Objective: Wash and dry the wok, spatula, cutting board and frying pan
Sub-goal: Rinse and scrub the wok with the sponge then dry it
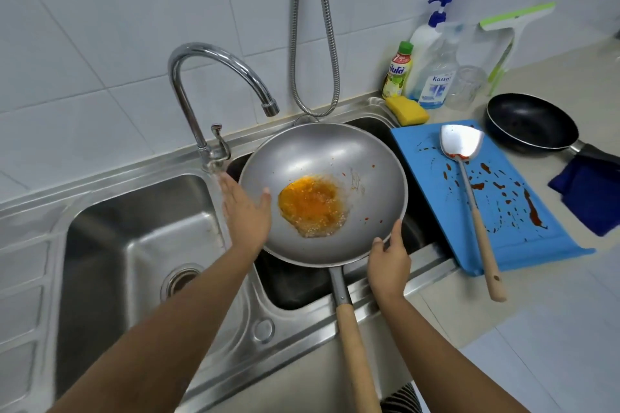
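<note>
**Q:** Where is the wok (318, 157), and how do you have it?

**A:** Centre of the frame, above the right basin (295, 285) of the double sink. The bowl faces up and tips a little toward me. Its wooden handle (352, 339) points to the lower edge of the frame, and neither hand is on it. My left hand (246, 211) lies flat against the left rim, fingers (231, 188) straight and pressed together, thumb (266, 198) hooked just over the edge. My right hand (389, 261) pinches the near right rim, thumb on top. The other fingers go underneath, out of sight.

**Q:** Why hold it by the rim?

**A:** My judgement is that two points on the rim steady the bowl better than the long handle would. That keeps the orange oily residue (310, 203) pooled at the bottom, and any spill falls into the basin. The far rim sits below the faucet (214, 57) spout. No water stream is visible.

**Q:** And the other items?

**A:** All unwashed, right of the sink. The blue cutting board (516, 251) is spotted with red-brown sauce, and the spatula (469, 191) lies along it. The black frying pan (530, 124) is at the upper right. A yellow sponge (407, 110) waits by the bottles and a dark blue cloth (590, 198) sits at the right edge, presumably for scrubbing and drying.
</note>
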A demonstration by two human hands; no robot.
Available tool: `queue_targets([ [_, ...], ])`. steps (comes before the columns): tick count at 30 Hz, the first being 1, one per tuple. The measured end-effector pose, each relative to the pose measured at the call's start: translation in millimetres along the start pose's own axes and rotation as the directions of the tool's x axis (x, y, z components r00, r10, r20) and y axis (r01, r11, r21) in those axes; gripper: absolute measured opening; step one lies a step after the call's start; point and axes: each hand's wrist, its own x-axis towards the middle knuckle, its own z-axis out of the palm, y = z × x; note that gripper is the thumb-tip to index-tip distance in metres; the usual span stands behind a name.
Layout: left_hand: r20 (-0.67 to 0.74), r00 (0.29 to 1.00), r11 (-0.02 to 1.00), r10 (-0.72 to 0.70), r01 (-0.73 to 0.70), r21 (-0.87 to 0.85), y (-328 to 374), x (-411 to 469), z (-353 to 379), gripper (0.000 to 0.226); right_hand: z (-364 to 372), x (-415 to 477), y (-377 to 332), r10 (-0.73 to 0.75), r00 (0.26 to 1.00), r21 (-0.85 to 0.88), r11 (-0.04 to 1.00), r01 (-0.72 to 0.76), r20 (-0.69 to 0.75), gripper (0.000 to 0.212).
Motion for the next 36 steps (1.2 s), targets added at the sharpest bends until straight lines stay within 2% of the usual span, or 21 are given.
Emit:
queue_targets([
  [4, 0.096, 0.967, 0.926, -0.238, 0.255, -0.278, -2.0, -96.5, 15.3, 0.089, -1.6, 1.3, -2.7, 0.046, 0.998, 0.022, 0.999, -0.046, 0.034, 0.064],
  [8, 0.207, 0.843, 0.732, -0.496, 0.534, -0.422, 5.6, -121.8, 38.4, 0.082, -5.7, -3.9, -8.9, 0.043, 0.997, 0.055, 0.997, -0.046, 0.062, 0.066],
  [11, 0.279, 0.741, 0.544, -0.611, 0.649, -0.533, 7.0, -112.5, 58.4, 0.048, -9.2, -4.1, -9.5, 0.041, 0.993, 0.062, 0.997, -0.048, 0.109, 0.072],
  [13, 0.28, 0.688, 0.477, -0.67, 0.687, -0.548, 11.9, -108.6, 67.3, 0.033, -13.4, -1.7, -8.0, 0.044, 0.986, 0.062, 0.997, -0.054, 0.158, 0.075],
  [20, 0.119, 0.542, 0.348, -0.832, 0.677, -0.648, 30.6, -106.9, 85.7, 0.036, -31.4, 10.0, -19.9, 0.031, 0.921, 0.148, 0.984, -0.095, 0.389, 0.089],
  [22, 0.058, 0.515, 0.34, -0.855, 0.641, -0.688, 38.8, -107.6, 89.3, 0.036, -35.8, 18.2, -23.9, 0.058, 0.902, 0.075, 0.992, -0.099, 0.429, 0.085],
  [24, 0.016, 0.483, 0.328, -0.876, 0.618, -0.714, 46.1, -109.7, 89.7, 0.036, -43.6, 24.2, -30.0, 0.097, 0.878, -0.08, 0.995, -0.067, 0.469, 0.081],
  [29, -0.079, 0.452, 0.366, -0.889, 0.593, -0.717, 58.2, -108.0, 94.3, 0.034, -64.5, 62.4, -56.4, -0.003, 0.788, -0.13, 0.986, 0.106, 0.616, 0.069],
  [33, -0.14, 0.416, 0.37, -0.898, 0.546, -0.752, 57.2, -107.1, 102.0, 0.03, -60.0, 140.1, -90.7, -0.155, 0.845, -0.273, 0.903, 0.331, 0.512, 0.065],
  [36, -0.206, 0.368, 0.385, -0.907, 0.522, -0.762, 61.2, -107.2, 106.4, 0.028, -44.7, 206.2, -113.4, -0.258, 0.85, -0.392, 0.8, 0.455, 0.46, 0.067],
])
